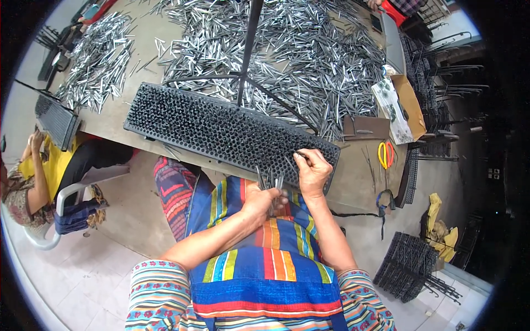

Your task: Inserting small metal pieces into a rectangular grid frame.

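My left hand [264, 198] is closed round a bunch of thin metal sticks [269, 179], held upright over my lap at the near edge of a long black rack [210, 121]. The rack's top is full of small round holes or cups. Over its right end, my right hand [312, 168] pinches one thin dark metal stick [292, 160] between thumb and fingertips. The stick slants down toward the holes; whether its tip is inside one I cannot tell.
Heaps of loose metal sticks [309, 55] cover the table beyond the rack. A black stand pole [249, 49] rises behind it. Right lie scissors with yellow and orange handles [385, 155], a brown pad [365, 127] and a cardboard box [407, 102]. Someone in yellow [55, 165] sits at left.
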Tool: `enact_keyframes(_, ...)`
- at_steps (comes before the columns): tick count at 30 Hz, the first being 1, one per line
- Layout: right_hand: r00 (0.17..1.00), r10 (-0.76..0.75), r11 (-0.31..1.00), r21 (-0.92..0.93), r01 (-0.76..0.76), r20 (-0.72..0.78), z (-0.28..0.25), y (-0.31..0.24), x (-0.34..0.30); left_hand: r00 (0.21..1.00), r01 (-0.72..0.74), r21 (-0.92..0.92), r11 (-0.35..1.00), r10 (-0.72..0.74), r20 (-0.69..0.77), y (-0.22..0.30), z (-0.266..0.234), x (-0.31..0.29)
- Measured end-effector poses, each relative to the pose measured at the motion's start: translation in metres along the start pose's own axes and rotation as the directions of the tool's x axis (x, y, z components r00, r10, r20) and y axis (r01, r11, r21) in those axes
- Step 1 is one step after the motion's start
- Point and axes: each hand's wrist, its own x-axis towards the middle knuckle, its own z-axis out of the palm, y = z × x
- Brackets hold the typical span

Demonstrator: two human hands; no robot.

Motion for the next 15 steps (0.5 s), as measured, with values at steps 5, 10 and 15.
enact_keyframes(5,1.0,-0.024,0.998,-0.059,0.025,0.011,0.002,-0.004,-0.001,1.0,0.012,-0.002,1.0,-0.012,-0.014,0.001,0.002,-0.001)
enact_keyframes(10,0.996,-0.083,0.994,-0.07,0.084,0.015,0.0,0.001,0.0,1.0,0.026,-0.026,0.999,-0.026,0.012,0.001,-0.001,0.004)
enact_keyframes(15,0.966,-0.078,0.916,-0.364,0.168,0.248,-0.014,-0.011,-0.008,1.0,0.021,-0.056,0.998,-0.021,0.006,0.004,0.0,0.001)
